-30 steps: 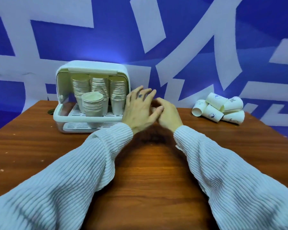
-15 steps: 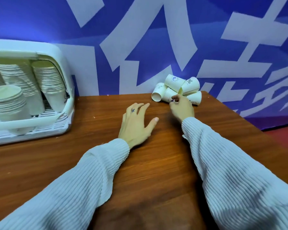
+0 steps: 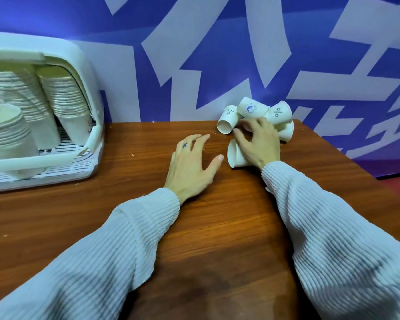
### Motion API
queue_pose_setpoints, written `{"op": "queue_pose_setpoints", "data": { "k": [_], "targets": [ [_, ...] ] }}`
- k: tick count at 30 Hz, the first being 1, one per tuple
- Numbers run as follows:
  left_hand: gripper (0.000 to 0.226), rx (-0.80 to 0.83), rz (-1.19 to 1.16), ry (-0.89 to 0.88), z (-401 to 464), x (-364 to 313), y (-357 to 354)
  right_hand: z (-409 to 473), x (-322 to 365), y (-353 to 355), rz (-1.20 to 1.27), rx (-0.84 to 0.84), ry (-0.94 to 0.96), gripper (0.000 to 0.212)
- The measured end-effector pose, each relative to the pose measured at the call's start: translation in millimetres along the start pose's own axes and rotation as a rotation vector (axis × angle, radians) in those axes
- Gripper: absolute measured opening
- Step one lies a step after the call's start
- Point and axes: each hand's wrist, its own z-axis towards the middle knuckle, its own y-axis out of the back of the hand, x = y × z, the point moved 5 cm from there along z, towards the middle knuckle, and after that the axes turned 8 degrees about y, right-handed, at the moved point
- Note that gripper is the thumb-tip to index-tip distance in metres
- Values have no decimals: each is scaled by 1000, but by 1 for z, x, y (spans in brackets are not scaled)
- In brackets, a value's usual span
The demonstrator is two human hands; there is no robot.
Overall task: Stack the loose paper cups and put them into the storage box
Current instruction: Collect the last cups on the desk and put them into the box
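Several loose white paper cups [image 3: 251, 109] lie in a heap against the blue wall at the far right of the wooden table [image 3: 125, 215]. My right hand [image 3: 259, 142] curls over one paper cup [image 3: 234, 155] that lies on its side a little in front of the heap, mouth towards the left. My left hand [image 3: 192, 165] rests flat on the table just left of that cup, fingers spread, holding nothing. The white storage box [image 3: 88, 72] stands open at the far left with stacks of cups [image 3: 65, 100] inside.
The blue and white patterned wall [image 3: 194, 54] runs right behind the table. The table's right edge [image 3: 356, 172] falls away to a red floor close to the cup heap. Bare wood lies between the box and my hands.
The view swung right from the box towards the heap. My right hand reached the heap and pulled one cup out towards me; my left hand followed to the right and lies flat.
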Motion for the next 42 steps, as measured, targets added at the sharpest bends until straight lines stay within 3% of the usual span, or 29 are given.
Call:
{"op": "queue_pose_setpoints", "data": {
  "k": [3, 5, 8, 10, 15, 18, 21, 23, 27, 31, 36, 42],
  "targets": [
    [68, 2, -17, -9, 0, 0, 2, -10, 2, -10, 107, 327, -40, 59],
    [76, 85, -47, -56, -3, -3, 0, -19, 7, -6, 149, 394, -16, 52],
    [103, 286, 18, -170, -11, -11, -11, -34, 24, 2, 285, 325, -59, 46],
    [112, 315, 56, -212, -15, -12, -14, -45, 34, 4, 392, 283, -107, 44],
    [81, 163, 81, -281, -18, -14, -9, -60, 35, 20, 529, 142, -138, 31],
    [60, 202, 94, -265, -22, -16, -10, -67, 28, 34, 509, 26, -133, 28],
    [52, 223, 87, -215, -24, -17, -6, -76, 18, 65, 271, -262, -63, 14],
    [57, 211, 71, -214, -27, -19, -4, -81, 6, 81, 124, -353, -112, 21],
    [71, 197, 46, -214, -30, -22, 0, -87, -17, 80, 151, -103, -417, 42],
    [78, 192, 40, -161, -36, -22, 7, -96, -19, 66, 301, 31, -427, 29],
    [72, 113, -25, -115, -44, -22, 20, -102, -6, 70, 412, -69, -392, 21],
    [56, -138, -90, -115, -50, -19, 63, -92, 43, 82, 557, -148, -204, 16]
  ]
}}
